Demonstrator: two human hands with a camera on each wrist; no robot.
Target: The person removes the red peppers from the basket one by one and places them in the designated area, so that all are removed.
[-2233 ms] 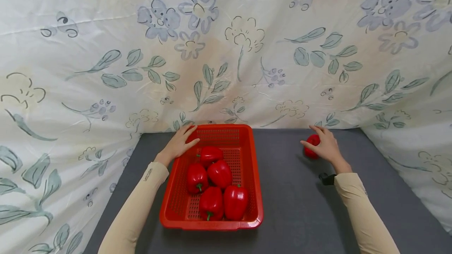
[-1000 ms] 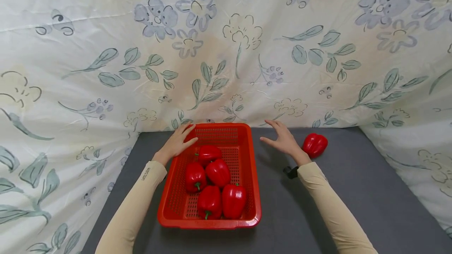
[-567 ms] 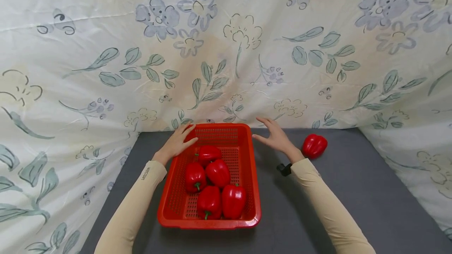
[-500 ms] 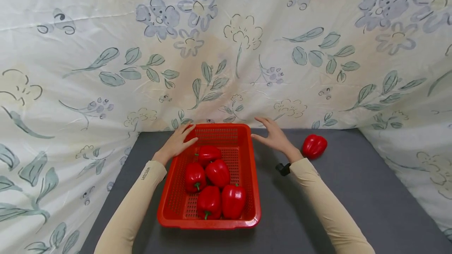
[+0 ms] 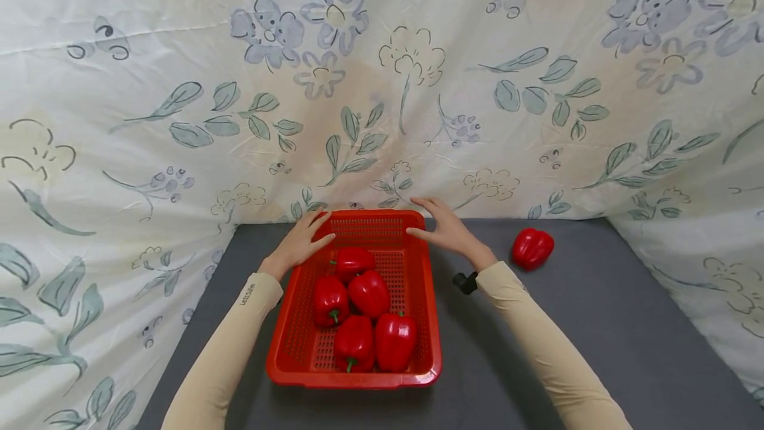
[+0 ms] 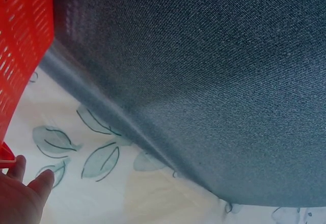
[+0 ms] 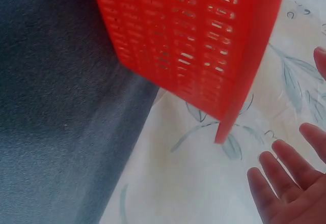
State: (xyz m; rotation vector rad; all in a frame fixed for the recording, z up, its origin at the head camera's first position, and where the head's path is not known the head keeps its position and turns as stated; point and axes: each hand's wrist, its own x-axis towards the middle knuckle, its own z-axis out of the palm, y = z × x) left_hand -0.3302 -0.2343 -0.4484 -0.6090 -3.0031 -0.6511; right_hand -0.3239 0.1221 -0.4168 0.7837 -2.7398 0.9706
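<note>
A red plastic basket with slotted walls stands on the dark cloth, with several red bell peppers inside. My left hand rests at the basket's far left corner, fingers spread and thumb over the inside. In the left wrist view its fingertips are by the rim. At the far right corner is my right hand, fingers extended and holding nothing. The right wrist view shows its fingers apart from the basket wall. One more red bell pepper lies on the cloth, right of the basket.
A dark grey cloth covers the table. Behind it and along both sides hangs a white flowered curtain. A small black device is on my right wrist.
My right hand has let go of or left the lone pepper's spot and moved left to the basket's far right corner. The pepper stays on the cloth. My left hand has stayed at its corner.
</note>
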